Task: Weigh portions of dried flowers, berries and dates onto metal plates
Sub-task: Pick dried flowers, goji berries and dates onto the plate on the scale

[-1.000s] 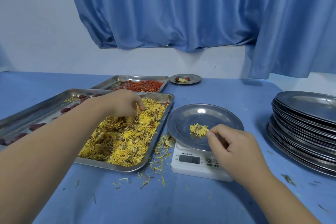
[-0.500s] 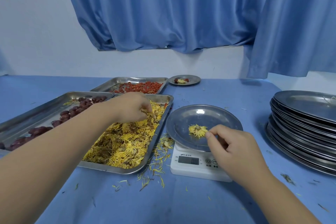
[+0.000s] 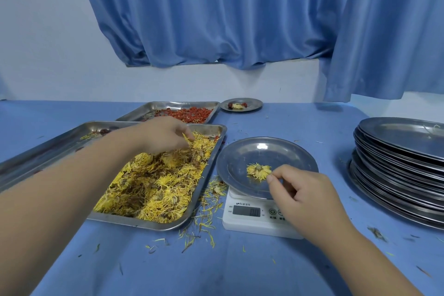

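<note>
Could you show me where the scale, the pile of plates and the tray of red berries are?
scale (image 3: 252, 225): head view, white casing just below the display.
pile of plates (image 3: 403, 132): head view, top plate's bare face.
tray of red berries (image 3: 142, 114): head view, bare metal floor at its left end.

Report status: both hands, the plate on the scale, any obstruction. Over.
Left hand pinching petals over flower tray. Right hand at single flower on scale plate, grip unclear. Loose petals beside scale; path clear.
</note>
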The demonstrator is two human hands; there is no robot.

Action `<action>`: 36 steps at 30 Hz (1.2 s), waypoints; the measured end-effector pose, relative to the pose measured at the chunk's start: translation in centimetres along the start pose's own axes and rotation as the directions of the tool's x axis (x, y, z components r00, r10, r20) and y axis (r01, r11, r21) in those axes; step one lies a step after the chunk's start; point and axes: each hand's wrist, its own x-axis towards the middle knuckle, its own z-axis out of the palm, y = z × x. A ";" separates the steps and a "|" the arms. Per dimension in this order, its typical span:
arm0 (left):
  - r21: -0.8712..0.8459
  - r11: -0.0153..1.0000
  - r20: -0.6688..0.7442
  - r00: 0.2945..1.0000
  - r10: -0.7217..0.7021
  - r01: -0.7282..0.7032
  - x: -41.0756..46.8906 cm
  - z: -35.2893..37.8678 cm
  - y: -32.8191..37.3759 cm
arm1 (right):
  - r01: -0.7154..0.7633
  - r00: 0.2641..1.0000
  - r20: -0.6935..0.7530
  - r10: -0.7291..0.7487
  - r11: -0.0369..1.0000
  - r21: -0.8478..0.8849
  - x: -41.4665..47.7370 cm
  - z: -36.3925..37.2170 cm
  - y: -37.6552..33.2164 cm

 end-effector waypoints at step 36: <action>-0.291 0.956 0.033 0.999 -0.034 0.043 -0.7 1.0 -1.1 | -0.016 1.000 -0.013 0.016 1.000 0.026 0.0 0.2 -0.1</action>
